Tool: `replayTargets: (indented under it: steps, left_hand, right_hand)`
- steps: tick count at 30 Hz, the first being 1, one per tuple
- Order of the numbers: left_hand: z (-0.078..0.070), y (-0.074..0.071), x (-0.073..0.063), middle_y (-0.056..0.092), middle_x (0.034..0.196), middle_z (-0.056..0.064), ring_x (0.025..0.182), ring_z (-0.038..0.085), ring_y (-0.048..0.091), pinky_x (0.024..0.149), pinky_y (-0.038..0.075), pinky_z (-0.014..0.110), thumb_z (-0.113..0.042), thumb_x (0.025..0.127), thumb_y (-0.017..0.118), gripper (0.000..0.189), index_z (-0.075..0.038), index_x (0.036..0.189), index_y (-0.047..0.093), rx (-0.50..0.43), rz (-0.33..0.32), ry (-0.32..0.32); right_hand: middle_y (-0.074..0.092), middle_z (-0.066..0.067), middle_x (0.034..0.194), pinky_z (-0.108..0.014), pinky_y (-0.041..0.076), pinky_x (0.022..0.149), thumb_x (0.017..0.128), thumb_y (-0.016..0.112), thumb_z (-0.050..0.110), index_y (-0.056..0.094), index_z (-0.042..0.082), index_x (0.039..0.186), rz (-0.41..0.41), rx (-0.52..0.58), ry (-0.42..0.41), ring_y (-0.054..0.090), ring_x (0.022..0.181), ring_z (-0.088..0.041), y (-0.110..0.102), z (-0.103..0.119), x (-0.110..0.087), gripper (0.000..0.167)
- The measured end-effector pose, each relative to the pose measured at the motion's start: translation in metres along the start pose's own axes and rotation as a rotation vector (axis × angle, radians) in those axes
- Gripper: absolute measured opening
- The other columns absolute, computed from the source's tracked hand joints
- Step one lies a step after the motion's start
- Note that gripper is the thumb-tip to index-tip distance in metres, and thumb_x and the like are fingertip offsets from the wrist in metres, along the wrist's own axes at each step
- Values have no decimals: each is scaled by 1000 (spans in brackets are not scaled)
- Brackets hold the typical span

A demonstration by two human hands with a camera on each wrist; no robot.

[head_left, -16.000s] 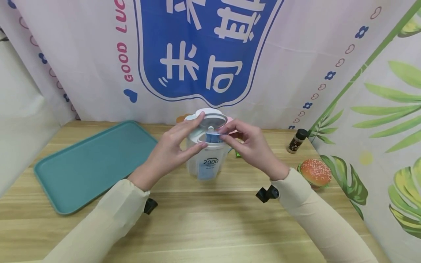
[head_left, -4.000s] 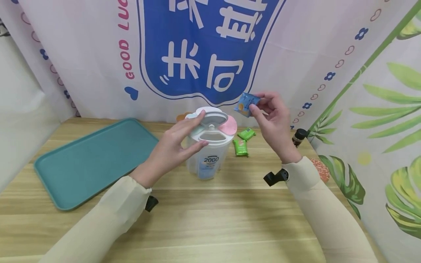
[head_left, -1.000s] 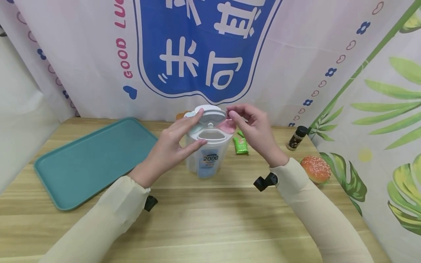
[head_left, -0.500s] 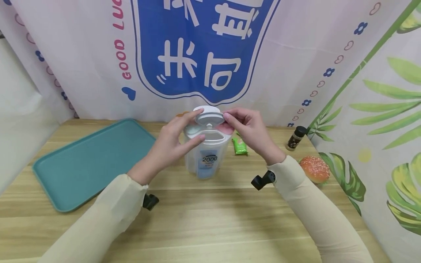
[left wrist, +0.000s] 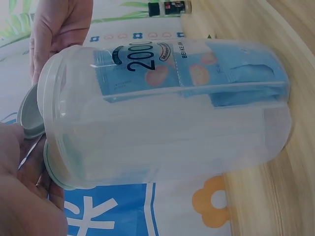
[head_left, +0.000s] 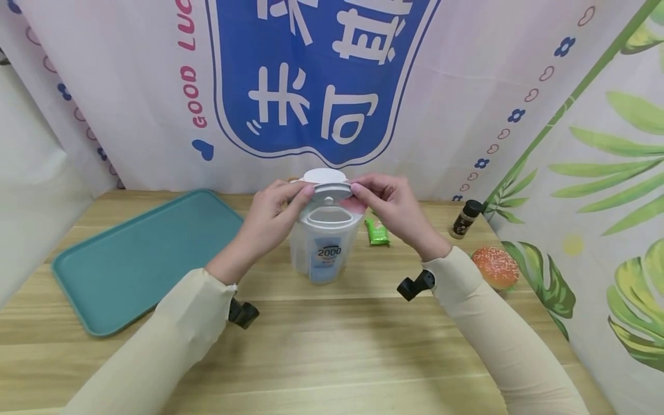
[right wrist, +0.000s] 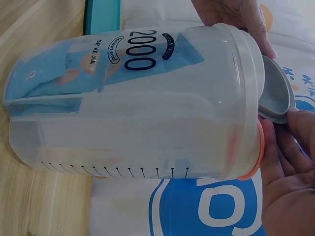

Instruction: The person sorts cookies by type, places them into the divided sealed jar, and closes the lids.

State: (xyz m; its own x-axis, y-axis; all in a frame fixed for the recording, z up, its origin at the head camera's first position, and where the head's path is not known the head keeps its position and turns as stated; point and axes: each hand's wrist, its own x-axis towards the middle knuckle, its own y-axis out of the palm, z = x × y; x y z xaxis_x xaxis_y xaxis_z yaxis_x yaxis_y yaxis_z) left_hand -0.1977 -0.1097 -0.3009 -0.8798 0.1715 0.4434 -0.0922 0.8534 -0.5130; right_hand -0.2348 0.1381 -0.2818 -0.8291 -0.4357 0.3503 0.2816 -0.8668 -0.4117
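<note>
A clear lidded storage container (head_left: 306, 248) marked "2000" stands upright on the table. Its front flip lid (head_left: 332, 191) is raised, and the opening beneath it is uncovered. My left hand (head_left: 267, 222) pinches the left edge of this lid between thumb and fingers. On the opposite edge, my right hand (head_left: 399, 213) pinches it too. Blue snack packets (left wrist: 197, 76) show through the wall in the front compartment; the right wrist view also shows blue packets (right wrist: 54, 78). Beside the lid is a pink lid (head_left: 354, 204), partly covered by my right hand.
A teal tray (head_left: 150, 259) lies left of the container. To the right are a green packet (head_left: 377, 231), a black-capped seasoning bottle (head_left: 465, 219) and a toy burger (head_left: 495, 268). A printed cloth (head_left: 436, 115) hangs behind the table.
My right hand held a blue packet 4 seconds ago; now it pinches the flip lid. My left hand has shifted from spanning the opening to the lid's left edge. The lid is tilted slightly further forward.
</note>
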Motion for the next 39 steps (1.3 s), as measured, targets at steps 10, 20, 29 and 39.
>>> replayTargets:
  steps: [10, 20, 29, 39]
  left_hand:
    - [-1, -5, 1, 75, 123, 19, 114, 32, 63, 99, 52, 50, -25, 108, 59, 32, -5, 128, 75, -5, 61, -32]
    - [0, -22, 3, 66, 146, 10, 140, 30, 53, 119, 44, 61, -33, 109, 58, 34, -19, 137, 71, -14, 273, -63]
    - [2, -32, 3, 51, 162, 8, 157, 32, 36, 126, 30, 70, -32, 107, 62, 35, -26, 140, 69, 17, 373, -68]
    - [4, -32, 4, 54, 160, 3, 157, 29, 36, 126, 30, 69, -27, 104, 68, 35, -29, 139, 69, 58, 412, -34]
  right_hand:
    - [79, -16, 100, -19, 46, 57, 104, 66, 10, 77, 1, 117, 53, -46, -19, 54, 66, -10, -5, -1, -2, 20]
    - [79, -18, 115, -19, 62, 76, 101, 68, 4, 77, -1, 117, 148, -77, -42, 70, 84, -10, -10, 2, -4, 19]
    - [78, -20, 119, -25, 64, 87, 99, 68, -1, 76, -3, 121, 232, -71, -74, 73, 97, -8, -14, 3, -6, 23]
    - [78, -12, 123, -29, 59, 106, 95, 73, -1, 79, 3, 117, 281, -163, -115, 72, 121, -18, -17, 2, -8, 22]
